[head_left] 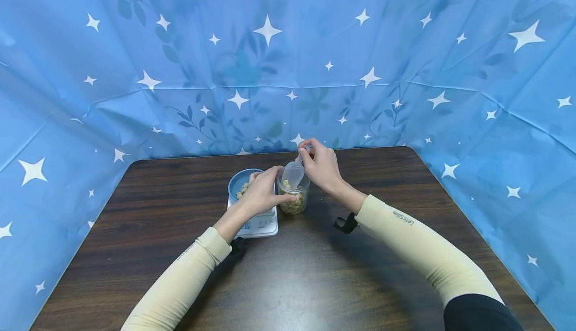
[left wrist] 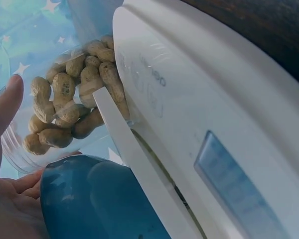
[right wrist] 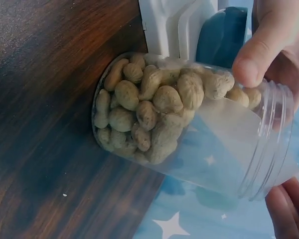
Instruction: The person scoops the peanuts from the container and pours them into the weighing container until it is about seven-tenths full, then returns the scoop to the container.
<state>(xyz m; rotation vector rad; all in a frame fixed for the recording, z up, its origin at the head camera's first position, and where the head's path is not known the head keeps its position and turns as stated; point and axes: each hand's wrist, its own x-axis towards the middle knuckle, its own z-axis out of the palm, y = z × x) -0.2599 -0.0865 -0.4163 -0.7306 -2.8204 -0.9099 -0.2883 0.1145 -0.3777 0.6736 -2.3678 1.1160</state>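
Head view, near to far: 2 pale yellow sleeves (head_left: 184,276) extend over a dark wooden table (head_left: 288,276). Beyond them, a white scale (head_left: 262,227) bears 1 blue bowl (head_left: 233,185) containing peanuts (head_left: 243,189). Just beside the scale, on its right, stands 1 clear jar (head_left: 305,193), partly filled with peanuts; the left hand (head_left: 262,191) grips it near the rim. The right hand (head_left: 322,166) pinches the handle of a translucent scoop (head_left: 293,175), its head inside the jar. Behind hangs a blue star-patterned curtain (head_left: 270,66).
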